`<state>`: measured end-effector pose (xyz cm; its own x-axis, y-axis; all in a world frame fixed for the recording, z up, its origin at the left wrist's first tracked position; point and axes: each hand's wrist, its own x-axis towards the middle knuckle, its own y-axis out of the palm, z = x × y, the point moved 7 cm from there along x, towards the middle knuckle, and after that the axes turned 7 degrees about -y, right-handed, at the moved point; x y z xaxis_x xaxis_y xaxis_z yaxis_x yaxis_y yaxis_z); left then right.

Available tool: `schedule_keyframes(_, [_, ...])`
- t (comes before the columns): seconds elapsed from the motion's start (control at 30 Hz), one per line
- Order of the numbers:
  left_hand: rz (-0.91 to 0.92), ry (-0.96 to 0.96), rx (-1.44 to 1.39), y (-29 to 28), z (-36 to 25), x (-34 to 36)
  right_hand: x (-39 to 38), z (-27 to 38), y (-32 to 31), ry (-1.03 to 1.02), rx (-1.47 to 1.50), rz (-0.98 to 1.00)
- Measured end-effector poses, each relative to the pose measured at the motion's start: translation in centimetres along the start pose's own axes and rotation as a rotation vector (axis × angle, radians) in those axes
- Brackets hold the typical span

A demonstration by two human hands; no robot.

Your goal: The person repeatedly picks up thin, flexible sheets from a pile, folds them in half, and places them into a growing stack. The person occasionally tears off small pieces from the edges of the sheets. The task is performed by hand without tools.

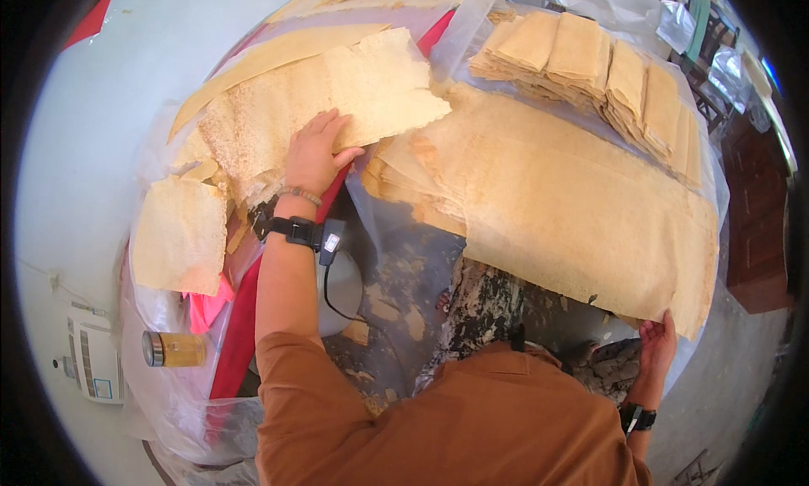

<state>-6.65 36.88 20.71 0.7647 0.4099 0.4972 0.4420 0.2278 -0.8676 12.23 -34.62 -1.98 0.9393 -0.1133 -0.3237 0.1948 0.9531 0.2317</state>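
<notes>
My left hand [317, 155] lies with fingers stretched out on a rough, pale tan sheet [286, 107] with ragged edges, at the upper left. At the lower right, my right hand [656, 344] has the near corner of a long, thin, tan sheet [581, 208] between thumb and fingers. This long sheet rests on more sheets of the same look, whose torn edges show at its left end. Its material I cannot make out for certain. Both wrists wear black straps, and a cable hangs from the left one.
Stacks of folded tan sheets [581, 60] stand along the far right. A smaller sheet [179, 233], a pink cloth [209, 305] and a lidded jar [174, 349] lie at the left. Scraps litter the floor [396, 275] between the plastic-covered tables.
</notes>
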Motion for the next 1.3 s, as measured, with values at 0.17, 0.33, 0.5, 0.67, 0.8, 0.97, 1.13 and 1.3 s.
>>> schedule_keyframes(0.17, [0.063, 0.008, -0.090, 0.0, 1.3, 1.1, 0.1, -0.2, -0.2, -0.001, 0.007, -0.012])
schedule_keyframes(0.33, [0.059, 0.000, -0.040, 0.1, 0.8, 1.4, -0.2, -0.4, -0.3, 0.005, 0.006, -0.020])
schedule_keyframes(0.5, [0.101, -0.070, 0.038, -0.6, -0.6, 1.6, -0.8, 0.0, -0.1, -0.005, 0.002, -0.026])
schedule_keyframes(0.67, [0.116, -0.036, 0.175, -0.1, -2.7, 1.2, -1.0, 0.1, 0.0, 0.004, -0.020, -0.043])
schedule_keyframes(0.8, [-0.159, 0.139, 0.217, -0.5, -3.9, 1.1, -1.1, 0.1, 0.3, -0.007, -0.007, -0.011])
schedule_keyframes(0.97, [-0.064, -0.203, 0.300, -0.4, 0.8, 3.1, -1.0, 0.2, 0.4, -0.021, -0.013, -0.037])
schedule_keyframes(1.13, [-0.179, -0.530, 0.112, -3.5, 7.8, 6.2, -1.0, 0.3, 0.9, -0.021, -0.066, 0.020])
schedule_keyframes(1.3, [-0.486, -0.568, -0.224, -5.9, 14.5, 7.4, -1.1, -0.3, 0.3, 0.021, -0.006, 0.002])
